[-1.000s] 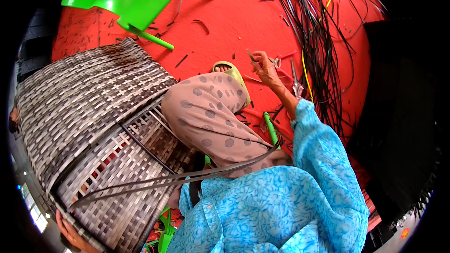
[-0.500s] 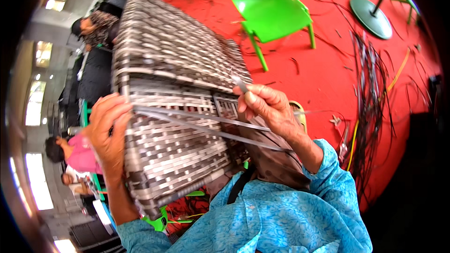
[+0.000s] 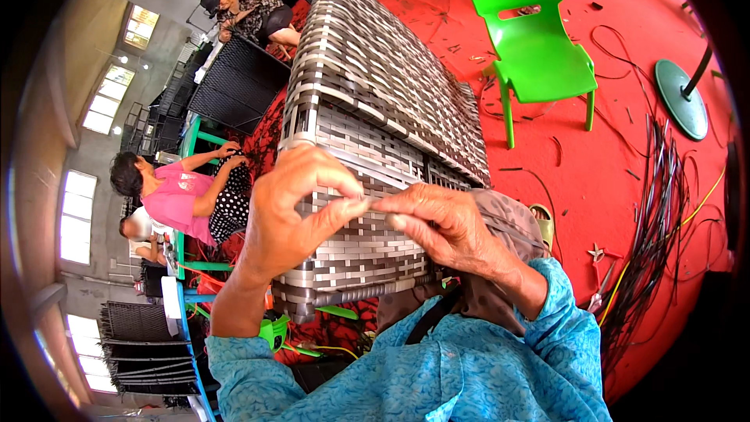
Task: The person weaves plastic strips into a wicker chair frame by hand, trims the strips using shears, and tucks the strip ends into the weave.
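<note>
In front of me a woven panel piece [image 3: 391,55] of brown, grey and whitish flat strips stands tilted on my lap. My left hand [image 3: 301,207] is closed in a pinch over its near left part. My right hand [image 3: 449,227] comes in from the right, thumb and forefinger pinched too. Their fingertips meet above the weave on a thin strip end, of which little shows. A pale grey flat strip [image 3: 367,168] runs across the woven surface behind the hands. Part of the lower weave is hidden by my fingers.
A green plastic chair [image 3: 539,39] stands on the red floor [image 3: 531,180]. A round base with a pole [image 3: 680,98], a bundle of dark strips [image 3: 648,242] and pliers [image 3: 600,289] lie rightward. At left sit a person in pink [image 3: 183,199] and another in a cap [image 3: 246,12].
My hands have come together; the right moved left to meet the left, which left the panel's left edge. The long strips stretched between them no longer show there. The view has shifted.
</note>
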`<state>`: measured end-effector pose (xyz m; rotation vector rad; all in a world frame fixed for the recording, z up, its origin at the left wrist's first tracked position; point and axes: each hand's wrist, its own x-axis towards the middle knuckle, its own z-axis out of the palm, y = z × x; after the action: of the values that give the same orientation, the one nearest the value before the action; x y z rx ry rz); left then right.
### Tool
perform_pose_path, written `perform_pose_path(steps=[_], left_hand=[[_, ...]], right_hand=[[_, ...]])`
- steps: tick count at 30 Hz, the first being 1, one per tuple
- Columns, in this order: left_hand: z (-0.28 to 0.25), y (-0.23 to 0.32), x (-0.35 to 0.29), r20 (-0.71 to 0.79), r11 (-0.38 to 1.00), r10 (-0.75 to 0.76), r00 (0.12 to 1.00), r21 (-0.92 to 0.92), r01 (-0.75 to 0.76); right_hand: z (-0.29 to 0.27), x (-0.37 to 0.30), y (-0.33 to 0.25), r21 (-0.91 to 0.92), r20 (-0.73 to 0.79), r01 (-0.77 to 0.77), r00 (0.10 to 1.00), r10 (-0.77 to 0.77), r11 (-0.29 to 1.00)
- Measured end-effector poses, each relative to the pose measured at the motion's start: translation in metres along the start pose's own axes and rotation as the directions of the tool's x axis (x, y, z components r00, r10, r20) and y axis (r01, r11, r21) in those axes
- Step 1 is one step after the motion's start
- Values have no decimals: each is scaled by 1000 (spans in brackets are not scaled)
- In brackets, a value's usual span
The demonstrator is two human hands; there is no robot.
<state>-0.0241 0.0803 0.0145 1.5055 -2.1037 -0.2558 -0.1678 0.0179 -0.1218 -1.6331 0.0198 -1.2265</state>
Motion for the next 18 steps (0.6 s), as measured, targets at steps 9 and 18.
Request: perform_pose_path(steps=[9,18], left_hand=[[-1,-2,-1,233,982,137,963,-156,-102],[-1,-11,1,369,974,91,925,-227,-5]], right_hand=[[-20,16,-1,252,304,-198,945,117,947],[-27,43,1,296,720,-604,650,243,740]])
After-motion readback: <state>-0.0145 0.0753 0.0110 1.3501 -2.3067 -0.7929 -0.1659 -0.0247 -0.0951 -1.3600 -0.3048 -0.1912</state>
